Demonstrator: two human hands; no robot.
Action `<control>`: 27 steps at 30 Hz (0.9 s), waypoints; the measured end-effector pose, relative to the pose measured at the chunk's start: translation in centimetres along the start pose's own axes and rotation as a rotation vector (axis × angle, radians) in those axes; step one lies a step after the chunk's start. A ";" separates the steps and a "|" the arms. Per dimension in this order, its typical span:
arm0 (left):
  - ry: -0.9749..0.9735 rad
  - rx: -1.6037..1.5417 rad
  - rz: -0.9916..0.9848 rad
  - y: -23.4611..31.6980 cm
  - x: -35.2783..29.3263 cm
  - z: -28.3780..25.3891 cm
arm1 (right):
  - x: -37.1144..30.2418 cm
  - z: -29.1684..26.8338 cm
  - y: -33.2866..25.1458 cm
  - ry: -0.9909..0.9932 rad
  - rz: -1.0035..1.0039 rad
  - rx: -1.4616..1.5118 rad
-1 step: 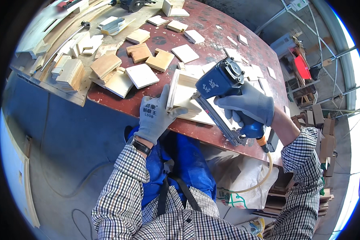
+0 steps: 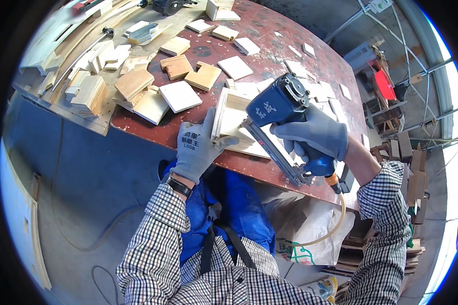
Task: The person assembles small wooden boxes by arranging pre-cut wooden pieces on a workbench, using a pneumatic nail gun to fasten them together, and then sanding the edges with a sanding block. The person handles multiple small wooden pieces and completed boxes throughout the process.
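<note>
— Worn red paint shows between the loose wood pieces on the bench [image 2: 269,25], with grey floor beyond it. Where does the wooden box [image 2: 220,114] sit?
— Right by the bench's near edge, hollow side facing up. Part of it is hidden behind the nail gun [image 2: 280,101].
— And the hands?
— The left hand [image 2: 196,147] grips the box's near left corner, fingers along the outer wall and thumb across the near side. The right hand [image 2: 315,129] is wrapped around the nail gun's handle. Its nose is at the box, but I cannot tell whether it touches.
— How would the box handle?
— Light and stiff, I'd judge, with thin walls that could split or skew if squeezed hard. Raw wood and gloves should give good grip. The outer wall, well away from the nose, looks the safest hold.
— The gun?
— Probably heavy at its head, so the handle is the place for it. The hose [image 2: 343,208] hangs below it and may drag.
— Any room to move?
— Leftward, the square panel [image 2: 180,96] and notched block [image 2: 203,76] lie near, with a strip of red before them. More flat pieces crowd the far side. Toward the body the edge drops off, above a white sack [image 2: 315,218].
</note>
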State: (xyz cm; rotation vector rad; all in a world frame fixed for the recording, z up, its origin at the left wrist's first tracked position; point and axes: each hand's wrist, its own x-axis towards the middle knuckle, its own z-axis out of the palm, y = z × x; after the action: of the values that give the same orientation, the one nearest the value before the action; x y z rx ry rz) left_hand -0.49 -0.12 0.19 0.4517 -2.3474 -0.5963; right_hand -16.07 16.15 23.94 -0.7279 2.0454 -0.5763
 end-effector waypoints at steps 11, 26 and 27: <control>0.009 -0.015 0.021 0.0 -0.1 -0.2 | 1.0 1.1 -1.0 -0.058 -0.026 -0.022; 0.000 -0.018 0.014 -0.4 -0.2 -0.1 | 0.1 2.5 -1.3 -0.035 -0.022 -0.051; 0.028 -0.001 0.034 -0.4 -0.1 0.1 | -0.6 2.8 -1.7 -0.016 -0.005 -0.073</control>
State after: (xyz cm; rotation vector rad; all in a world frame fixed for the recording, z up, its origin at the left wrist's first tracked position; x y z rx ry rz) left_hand -0.42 -0.40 -0.11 0.4156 -2.3231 -0.5717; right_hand -12.96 15.01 23.87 -0.7782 2.0591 -0.4996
